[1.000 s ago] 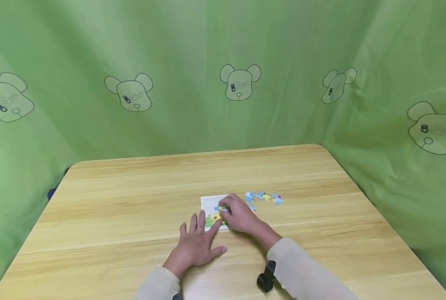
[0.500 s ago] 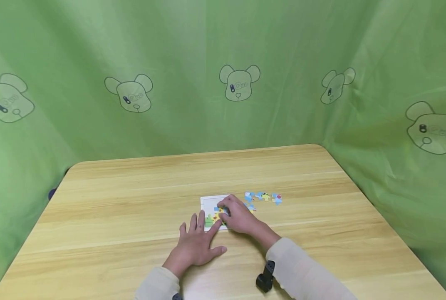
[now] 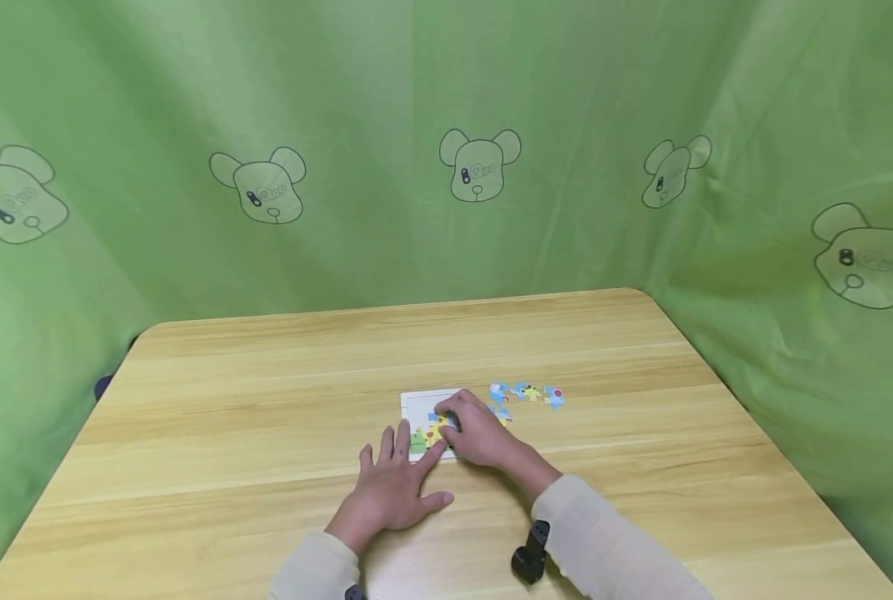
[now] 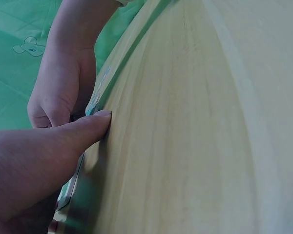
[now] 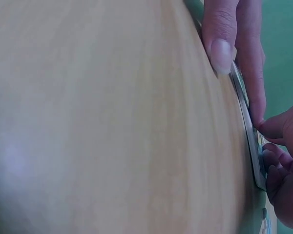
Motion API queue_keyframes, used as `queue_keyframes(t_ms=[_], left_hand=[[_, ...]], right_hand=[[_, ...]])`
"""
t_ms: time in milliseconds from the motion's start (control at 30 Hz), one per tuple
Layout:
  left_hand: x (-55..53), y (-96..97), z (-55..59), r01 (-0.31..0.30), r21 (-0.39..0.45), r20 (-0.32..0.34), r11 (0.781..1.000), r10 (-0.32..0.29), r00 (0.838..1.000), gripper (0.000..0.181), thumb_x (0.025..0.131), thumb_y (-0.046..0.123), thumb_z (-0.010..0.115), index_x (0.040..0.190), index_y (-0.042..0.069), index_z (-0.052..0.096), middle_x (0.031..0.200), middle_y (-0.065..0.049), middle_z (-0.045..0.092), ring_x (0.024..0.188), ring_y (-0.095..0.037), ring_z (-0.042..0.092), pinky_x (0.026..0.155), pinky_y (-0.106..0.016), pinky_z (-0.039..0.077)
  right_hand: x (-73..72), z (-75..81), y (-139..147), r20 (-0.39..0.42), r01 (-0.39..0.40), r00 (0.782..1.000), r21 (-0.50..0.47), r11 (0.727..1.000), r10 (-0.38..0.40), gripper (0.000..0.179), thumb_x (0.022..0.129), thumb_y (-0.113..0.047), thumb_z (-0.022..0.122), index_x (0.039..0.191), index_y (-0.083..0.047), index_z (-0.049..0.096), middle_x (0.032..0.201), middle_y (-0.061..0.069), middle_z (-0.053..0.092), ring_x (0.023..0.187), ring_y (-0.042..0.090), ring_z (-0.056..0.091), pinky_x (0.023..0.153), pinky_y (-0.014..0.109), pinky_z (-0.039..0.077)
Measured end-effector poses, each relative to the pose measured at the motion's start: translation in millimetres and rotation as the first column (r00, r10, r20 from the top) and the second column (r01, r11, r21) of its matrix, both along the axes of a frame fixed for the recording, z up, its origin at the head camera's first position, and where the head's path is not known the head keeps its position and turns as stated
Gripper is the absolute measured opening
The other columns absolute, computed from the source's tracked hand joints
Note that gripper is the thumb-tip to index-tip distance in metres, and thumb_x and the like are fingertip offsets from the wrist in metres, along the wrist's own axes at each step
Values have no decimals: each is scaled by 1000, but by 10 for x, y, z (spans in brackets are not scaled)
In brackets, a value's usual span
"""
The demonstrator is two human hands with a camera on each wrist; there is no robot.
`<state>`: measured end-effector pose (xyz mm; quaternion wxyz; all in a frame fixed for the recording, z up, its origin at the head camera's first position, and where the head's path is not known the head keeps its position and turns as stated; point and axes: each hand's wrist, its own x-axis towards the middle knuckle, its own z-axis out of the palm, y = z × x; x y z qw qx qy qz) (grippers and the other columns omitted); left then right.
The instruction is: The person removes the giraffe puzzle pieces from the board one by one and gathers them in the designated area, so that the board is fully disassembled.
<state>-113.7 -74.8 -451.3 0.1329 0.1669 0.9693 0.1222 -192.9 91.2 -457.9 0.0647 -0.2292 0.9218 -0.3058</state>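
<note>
A white puzzle tray [image 3: 419,406] lies on the table in the head view, with several joined jigsaw pieces [image 3: 418,442] in green and yellow along its near side. My left hand [image 3: 391,492] is spread with straight fingers, its index fingertip on the pieces and other fingers at the tray's near left edge. Over the tray's right part, my right hand [image 3: 476,429] bends its thumb and fingers around a yellow and blue puzzle piece [image 3: 443,422], largely hidden by the fingers. In the right wrist view, the tray [image 5: 251,141] shows edge-on, with both hands' fingertips meeting over it.
Several loose puzzle pieces [image 3: 531,392] lie right of the tray, one [image 3: 503,415] partly behind my right hand. The wooden table [image 3: 266,400] has a rounded far edge. A green curtain [image 3: 371,242] with bear-head prints surrounds it.
My right fingers have shifted slightly over the tray, and the puzzle piece sits a little lower among the others. The left hand stays in place.
</note>
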Motion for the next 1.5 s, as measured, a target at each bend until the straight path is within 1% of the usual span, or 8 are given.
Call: queue_keyframes(t_ms=[100, 267, 400, 600, 900, 1200, 1367, 1500], left_hand=[[0, 1, 4, -2, -5, 4, 1000, 2, 1000, 73, 86, 70, 41, 148, 35, 27, 155, -25, 11, 140, -46, 14, 104, -68, 17], [-6, -1, 4, -5, -6, 10, 1000, 5, 1000, 73, 86, 70, 41, 148, 35, 27, 155, -25, 10, 140, -46, 13, 104, -68, 16], [-8, -3, 7, -4, -1, 9, 1000, 4, 1000, 73, 86, 70, 41, 148, 35, 27, 155, -25, 10, 140, -46, 13, 104, -69, 17], [-15, -4, -4, -7, -1, 14, 1000, 7, 1000, 72, 86, 70, 41, 148, 35, 27, 155, -25, 10, 140, -46, 13, 104, -69, 16], [-26, -9, -19, -7, -3, 8, 1000, 7, 1000, 72, 86, 69, 42, 148, 35, 28, 155, -25, 10, 140, -46, 14, 104, -69, 17], [-12, -10, 5, -7, -3, 16, 1000, 7, 1000, 73, 86, 70, 41, 148, 35, 27, 155, -24, 10, 141, -45, 13, 104, -68, 16], [-8, -9, 9, -5, -3, 9, 1000, 5, 1000, 73, 86, 70, 42, 148, 35, 27, 155, -25, 10, 140, -46, 14, 104, -69, 17], [-11, -12, 9, -4, -2, 10, 1000, 4, 1000, 74, 86, 70, 41, 148, 34, 27, 155, -25, 10, 140, -46, 13, 103, -69, 17]], right_hand=[[-11, -10, 1, 2, -1, 1000, 1, 1000, 1, 34, 88, -13, 64, 121, -4, 60, 112, 8, 56, 99, 18, 53, 90, 37, 46], [-32, -31, 4, 8, 8, 1000, -1, 1000, -8, 36, 87, -12, 65, 121, -4, 59, 112, 7, 56, 96, 17, 52, 87, 36, 46], [-41, -36, -2, 10, 18, 1000, 2, 1000, -18, 37, 86, -12, 66, 122, -4, 59, 112, 7, 57, 97, 16, 52, 89, 36, 46], [-40, -30, -8, 18, 25, 1000, -5, 1000, -25, 38, 85, -11, 67, 122, -4, 59, 111, 6, 57, 92, 15, 51, 86, 35, 46], [-45, -33, -16, 31, 26, 999, -5, 1000, -26, 38, 86, -11, 66, 123, -5, 59, 112, 6, 56, 91, 14, 49, 85, 34, 45], [-33, -17, -10, 36, 27, 999, -6, 1000, -27, 40, 86, -12, 65, 123, -1, 57, 103, 5, 53, 84, 13, 46, 78, 31, 45], [-28, -20, -11, 40, 28, 999, -3, 1000, -28, 40, 87, -16, 64, 123, 0, 57, 107, 7, 53, 87, 15, 47, 82, 33, 45], [-33, -22, -20, 30, 27, 999, 15, 1000, -28, 40, 87, -18, 64, 123, 0, 57, 111, 9, 53, 95, 17, 49, 89, 37, 45]])
